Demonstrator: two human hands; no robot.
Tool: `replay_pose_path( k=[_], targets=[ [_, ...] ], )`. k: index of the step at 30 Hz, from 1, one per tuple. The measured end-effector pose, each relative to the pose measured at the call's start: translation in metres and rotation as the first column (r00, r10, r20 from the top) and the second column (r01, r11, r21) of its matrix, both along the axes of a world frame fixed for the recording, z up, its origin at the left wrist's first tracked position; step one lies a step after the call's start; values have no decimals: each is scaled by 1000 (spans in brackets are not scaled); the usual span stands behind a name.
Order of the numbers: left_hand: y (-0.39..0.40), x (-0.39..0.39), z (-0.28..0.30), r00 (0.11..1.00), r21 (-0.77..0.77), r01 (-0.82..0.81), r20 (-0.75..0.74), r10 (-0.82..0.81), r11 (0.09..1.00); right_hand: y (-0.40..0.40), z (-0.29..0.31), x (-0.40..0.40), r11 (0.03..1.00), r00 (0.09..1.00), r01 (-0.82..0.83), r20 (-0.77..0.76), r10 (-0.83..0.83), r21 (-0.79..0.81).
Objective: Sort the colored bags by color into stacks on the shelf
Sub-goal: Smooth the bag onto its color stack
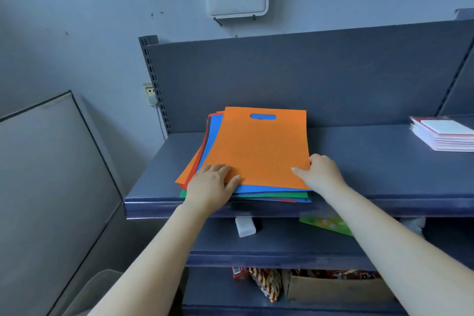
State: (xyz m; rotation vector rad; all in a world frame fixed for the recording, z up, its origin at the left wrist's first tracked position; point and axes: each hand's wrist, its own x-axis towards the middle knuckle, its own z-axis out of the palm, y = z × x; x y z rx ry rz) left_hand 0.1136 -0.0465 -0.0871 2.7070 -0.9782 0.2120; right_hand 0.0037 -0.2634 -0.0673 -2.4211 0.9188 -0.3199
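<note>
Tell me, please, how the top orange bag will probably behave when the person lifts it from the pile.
The top orange bag looks thin and flat, so it is probably light and will likely droop. It lies loosely on a fanned pile of bags, so it may slide easily. The right hand pinches its corner; the left hand rests flat.

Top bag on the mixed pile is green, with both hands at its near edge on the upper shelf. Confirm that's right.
Not quite. In the head view the top bag is orange, not green; a green bag only peeks out lower in the pile. The rest holds: the left hand and right hand are at its near edge on the upper shelf.
</note>
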Motion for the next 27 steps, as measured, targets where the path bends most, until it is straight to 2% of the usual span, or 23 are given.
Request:
replay_pose_path(
  k=[3, 5, 8, 10, 12, 15, 19, 22, 24, 27],
  targets=[
    [-6, 5, 0, 997, -44, 69, -32, -70, 997, -15, -4, 4, 983, 982, 52, 169, -82, 175],
    [-8, 8, 2, 990, -82, 115, -75, -122, 990, -20, -6, 6, 987, 963, 38, 258, -78, 155],
    [-6, 19, 5, 980, -156, 118, -141, -140, 981, -29, -11, 9, 998, 938, 52, 342, -64, 45],
    [-2, 29, 5, 985, -181, 59, -149, -87, 982, -40, -17, 10, 995, 911, 92, 399, -104, 50],
    [2, 39, 5, 986, -176, -32, -166, 2, 984, -49, -22, 9, 984, 873, 111, 459, -165, 143],
    [9, 51, 4, 953, -232, -203, -271, 138, 951, -54, -28, 10, 964, 830, 77, 520, -203, 254],
    [21, 68, 9, 895, -125, -383, -295, 334, 915, -58, -24, 14, 944, 797, 48, 557, -233, 326],
    [31, 74, 13, 849, -247, -454, -413, 331, 856, -57, -17, 14, 908, 775, -11, 577, -257, 419],
    [36, 74, 18, 861, -311, -460, -387, 331, 832, -53, -13, 12, 884, 761, -45, 590, -271, 464],
    [43, 68, 23, 898, -394, -433, -270, 348, 811, -47, -9, 7, 842, 730, -109, 617, -293, 529]
  ],
)
